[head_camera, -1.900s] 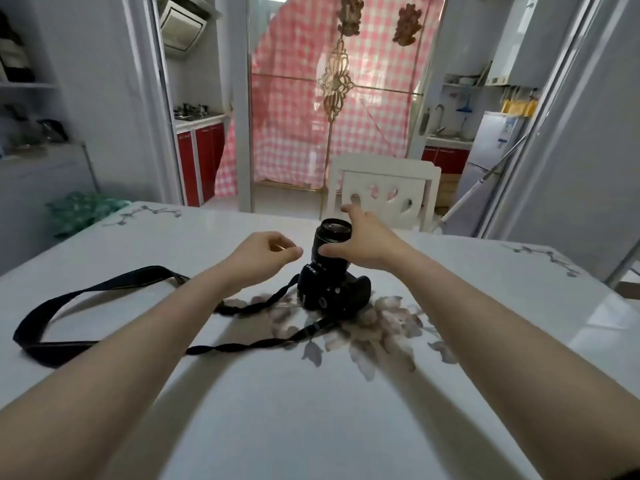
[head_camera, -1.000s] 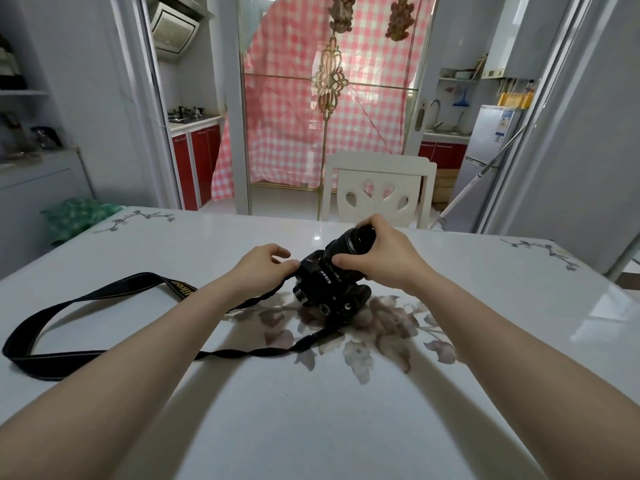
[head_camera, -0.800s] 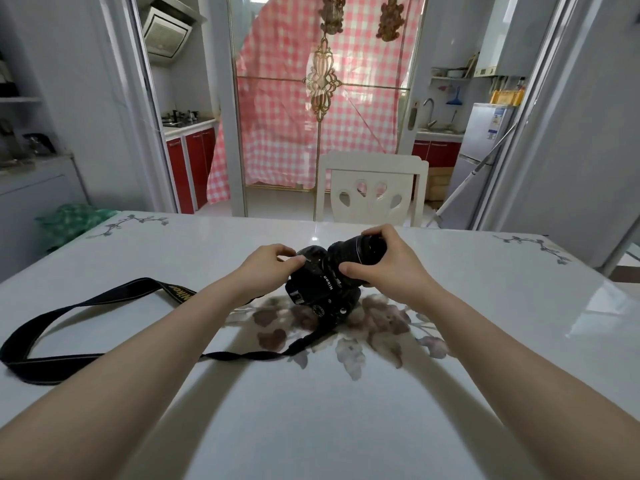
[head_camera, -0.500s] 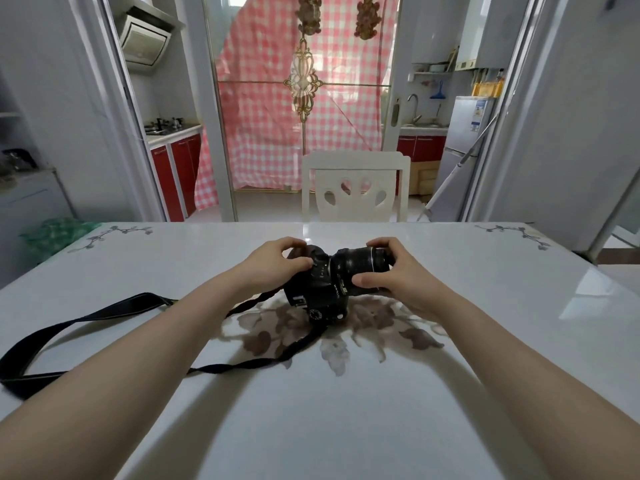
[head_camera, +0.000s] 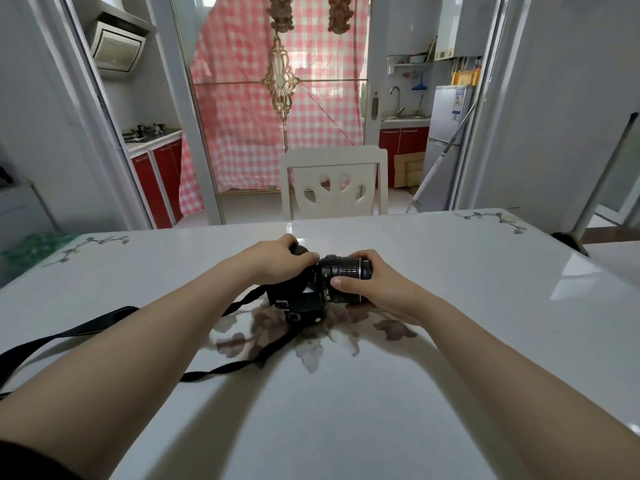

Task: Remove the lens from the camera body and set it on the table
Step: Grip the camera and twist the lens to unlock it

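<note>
A black camera body (head_camera: 298, 299) is held just above the white table (head_camera: 346, 410), near its middle, over a printed flower pattern. Its lens (head_camera: 343, 270) is attached and points to the right, lying level. My left hand (head_camera: 277, 259) grips the top and far side of the body. My right hand (head_camera: 377, 284) wraps around the lens barrel, thumb on the near side. A black neck strap (head_camera: 86, 327) trails from the body across the table to the left edge.
A white chair (head_camera: 332, 181) stands at the table's far side. Beyond it are a glass door with a pink checked curtain, red kitchen cabinets and a fridge. A metal pole leans at the far right.
The camera stood lens-up on the table; both hands took hold, tipped it over and lifted it slightly, so the lens now points right. My view has tilted up a little.
</note>
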